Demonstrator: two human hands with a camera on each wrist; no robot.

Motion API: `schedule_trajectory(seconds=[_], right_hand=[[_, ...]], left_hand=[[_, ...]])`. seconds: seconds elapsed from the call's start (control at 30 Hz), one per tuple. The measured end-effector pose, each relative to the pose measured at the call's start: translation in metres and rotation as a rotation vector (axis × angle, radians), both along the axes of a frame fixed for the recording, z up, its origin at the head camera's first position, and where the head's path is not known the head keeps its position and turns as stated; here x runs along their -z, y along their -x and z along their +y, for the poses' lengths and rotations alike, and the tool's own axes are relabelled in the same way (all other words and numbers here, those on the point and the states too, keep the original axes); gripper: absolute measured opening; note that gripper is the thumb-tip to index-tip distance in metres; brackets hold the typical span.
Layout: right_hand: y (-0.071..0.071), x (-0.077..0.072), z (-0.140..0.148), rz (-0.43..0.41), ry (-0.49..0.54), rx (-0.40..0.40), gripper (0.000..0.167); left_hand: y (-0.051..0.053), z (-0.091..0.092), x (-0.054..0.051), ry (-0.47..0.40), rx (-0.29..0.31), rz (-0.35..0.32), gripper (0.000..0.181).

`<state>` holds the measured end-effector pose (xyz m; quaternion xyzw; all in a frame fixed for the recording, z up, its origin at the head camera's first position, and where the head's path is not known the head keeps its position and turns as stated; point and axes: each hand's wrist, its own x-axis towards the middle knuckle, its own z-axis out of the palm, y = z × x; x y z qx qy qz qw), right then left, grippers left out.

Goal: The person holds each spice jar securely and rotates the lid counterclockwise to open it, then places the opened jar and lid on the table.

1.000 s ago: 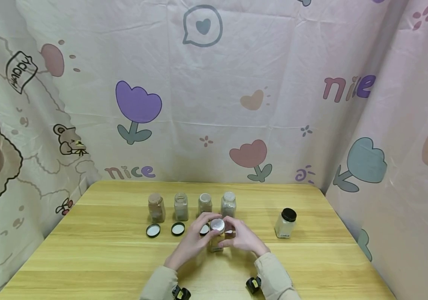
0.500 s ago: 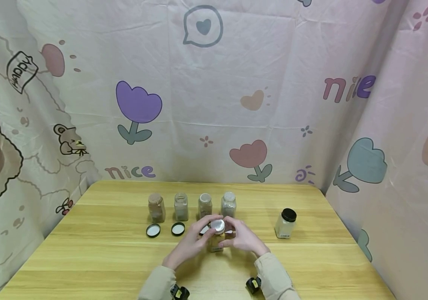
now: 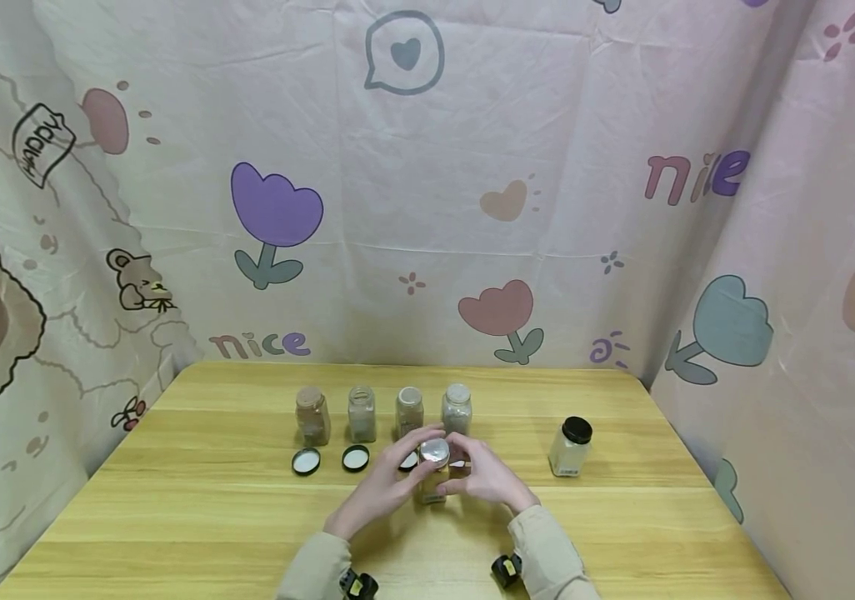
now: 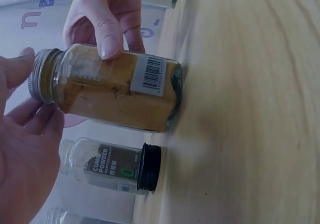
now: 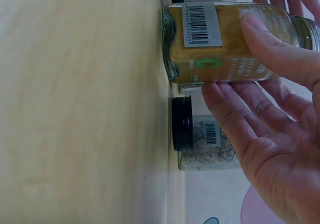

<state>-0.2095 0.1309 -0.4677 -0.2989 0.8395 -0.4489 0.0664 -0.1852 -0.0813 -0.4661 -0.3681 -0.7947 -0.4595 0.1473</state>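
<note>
A glass jar of turmeric powder [image 5: 220, 39] stands upright on the table between both hands, its silver top [image 3: 435, 451] showing in the head view. My left hand [image 3: 384, 485] pinches the jar's neck, thumb on the near side and fingers beyond, as the left wrist view shows. Lower down, my right hand [image 3: 489, 477] grips the jar's body between thumb and fingers. Behind it, a cumin powder jar [image 4: 112, 164] and a jar of coarse grains [image 5: 215, 144] appear in the wrist views. Black lids [image 4: 149, 166] lie near them.
Lidless jars of brown powder [image 3: 312, 418] and paler contents [image 3: 362, 417] stand in the back row at left. Loose black-rimmed lids [image 3: 306, 461] lie before the row. On the right stands a black-capped jar [image 3: 570, 450]. A printed curtain [image 3: 412, 167] hangs behind the table.
Both hands stay on the turmeric jar in nearly the same place. Only the left hand's fingers and wrist shift slightly; the other jars and lids have not moved.
</note>
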Motion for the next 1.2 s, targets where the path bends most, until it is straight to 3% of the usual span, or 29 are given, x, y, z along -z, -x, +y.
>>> schedule_trajectory(seconds=[0.13,0.27,0.4,0.57,0.73,0.97,1.1,1.2], right_hand=[[-0.0001,-0.0001,0.0001,0.004,0.000,-0.004,0.053],[0.0003,-0.0003,-0.0002,-0.004,0.009,-0.011,0.050],[0.0007,-0.0005,-0.0005,-0.011,0.014,-0.016,0.048],[0.0003,-0.0009,-0.0001,-0.009,0.009,-0.013,0.048],[-0.0002,-0.0015,0.0002,0.001,0.008,-0.009,0.049],[-0.0005,-0.0017,0.0000,0.004,0.009,-0.013,0.050],[-0.0002,-0.0021,-0.0004,-0.003,0.012,-0.012,0.047],[-0.0004,-0.0023,-0.0003,-0.006,0.010,-0.011,0.047]], left_hand=[[0.0012,-0.0006,0.0015,-0.003,0.004,0.017,0.040],[0.0018,0.0025,0.0033,-0.015,-0.058,0.033,0.041],[0.0002,0.0050,0.0021,-0.020,-0.114,0.008,0.045],[-0.0016,0.0013,-0.0009,-0.011,-0.045,-0.067,0.044],[-0.0011,-0.0021,-0.0019,0.003,0.027,-0.058,0.039],[0.0029,-0.0002,0.0027,-0.026,-0.016,0.028,0.037],[0.0031,0.0003,0.0022,-0.037,-0.042,0.029,0.040],[0.0017,-0.0009,0.0009,-0.017,-0.027,0.002,0.044]])
